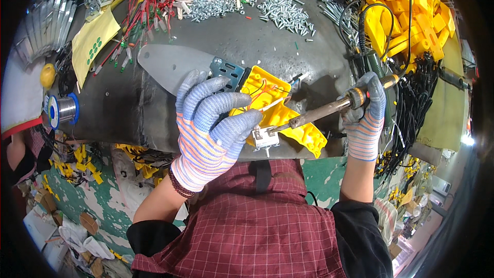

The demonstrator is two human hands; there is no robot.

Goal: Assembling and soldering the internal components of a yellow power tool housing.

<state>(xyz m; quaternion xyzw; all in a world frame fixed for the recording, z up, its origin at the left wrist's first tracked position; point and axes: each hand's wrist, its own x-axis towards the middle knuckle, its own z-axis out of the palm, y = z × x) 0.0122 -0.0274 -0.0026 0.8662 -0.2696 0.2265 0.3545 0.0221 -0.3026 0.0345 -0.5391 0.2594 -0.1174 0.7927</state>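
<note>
head view: apparently mid-soldering, gripping soldering iron [329, 108] with right fingers [377, 92], near white block [262, 139] beside yellow housing [280, 114]; holding left fingers [221, 105] narrow over housing, cannot tell on what; wires [265, 90] not yet enclosed.

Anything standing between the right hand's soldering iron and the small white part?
Nothing visible does. From the right hand, the soldering iron passes over the yellow casing, its tip at the small white part; whether they touch is unclear. The left hand is to the left, off that line.
</note>
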